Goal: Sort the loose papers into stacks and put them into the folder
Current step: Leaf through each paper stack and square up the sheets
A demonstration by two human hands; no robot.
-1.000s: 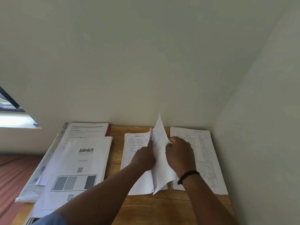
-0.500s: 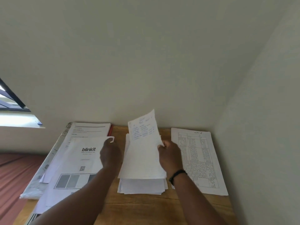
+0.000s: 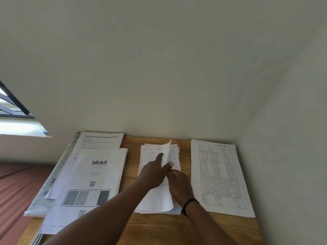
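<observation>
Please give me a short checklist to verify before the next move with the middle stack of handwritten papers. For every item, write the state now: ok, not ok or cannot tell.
1. Left hand steadies the middle stack, fingers straight on the top page: ok.
2. Right hand has a sheet: it lies at the raised sheet; real grip: cannot tell.
3. Raised sheet flat with the stack: not ok, its far edge stands up.
4. Stack edges squared: not ok, near corners fan out.
5. Table sheet apart from the stack: ok.
6. Blinkit stack apart from the stack: ok.
</observation>
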